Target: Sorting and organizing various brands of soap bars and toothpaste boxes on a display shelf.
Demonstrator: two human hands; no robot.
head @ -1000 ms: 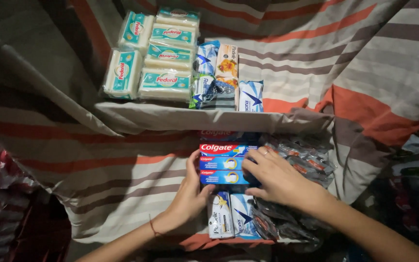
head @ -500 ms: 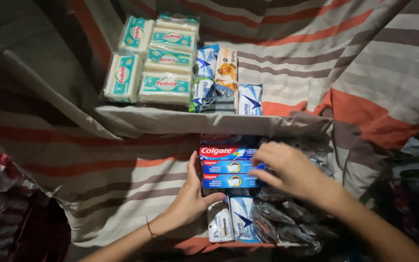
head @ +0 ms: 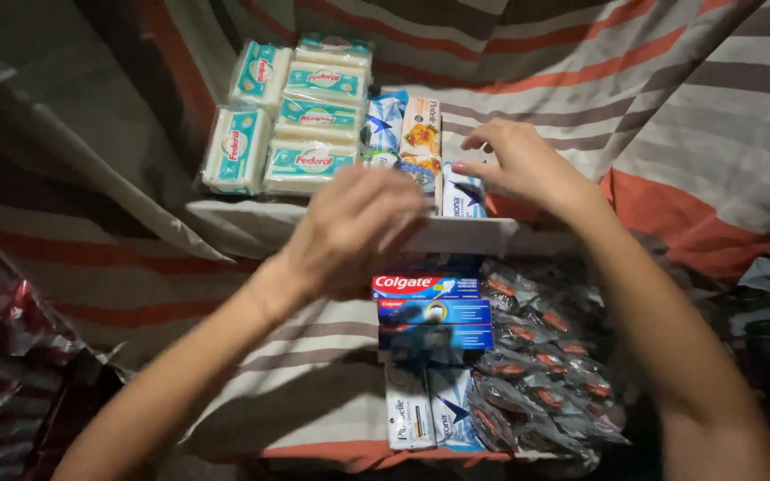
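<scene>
Surface: striped cloth (head: 670, 98) in grey, white and orange, dim light.
Upper shelf: wrapped soap bars (head: 291, 116), teal and white; small boxes (head: 421, 134) beside them.
Lower shelf: toothpaste boxes (head: 434, 312), red and blue, stacked; dark sachets (head: 545, 365) right.
Left hand (head: 354, 232): blurred, curled, grip unclear.
Right hand (head: 514, 160): fingers pinching blue-white box (head: 465, 198).

Bare striped cloth (head: 314, 392) open left of stacked toothpaste boxes (head: 434, 312), dark plastic sachets (head: 545, 356) crowding right, wrapped soap bars (head: 287, 116) filling upper shelf left
</scene>
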